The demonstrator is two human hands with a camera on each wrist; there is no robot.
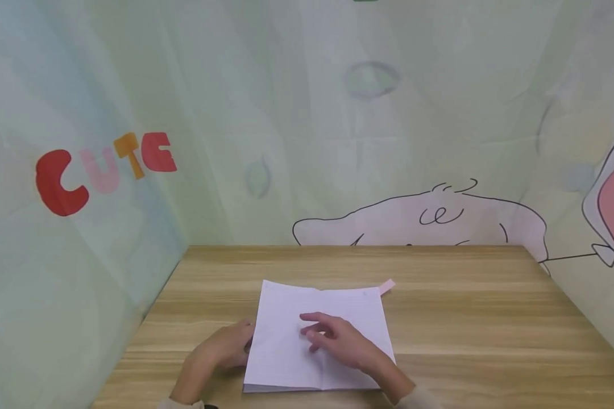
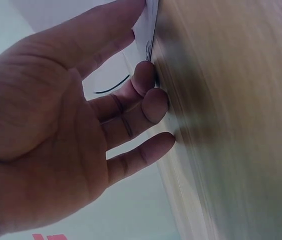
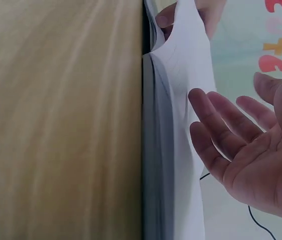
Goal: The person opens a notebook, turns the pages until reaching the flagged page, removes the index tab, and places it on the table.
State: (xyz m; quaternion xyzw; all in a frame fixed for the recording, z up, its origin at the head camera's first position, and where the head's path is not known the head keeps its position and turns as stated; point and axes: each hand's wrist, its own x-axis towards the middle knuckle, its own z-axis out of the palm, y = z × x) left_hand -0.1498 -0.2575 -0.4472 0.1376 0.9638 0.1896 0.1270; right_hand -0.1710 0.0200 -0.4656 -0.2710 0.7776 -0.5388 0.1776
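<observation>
Left hand (image 1: 227, 346) partly hidden at notebook (image 1: 291, 343) edge, can't tell grip | right hand (image 1: 340, 341) loosely spread over it

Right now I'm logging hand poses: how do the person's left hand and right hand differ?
Place: the left hand is at the left edge of the notebook; the right hand is over its pages.
Height: the left hand is close to the table; the right hand is higher.
Grip: the right hand holds nothing; whether the left hand holds the edge is unclear.
Both are bare and come from light sleeves.
</observation>
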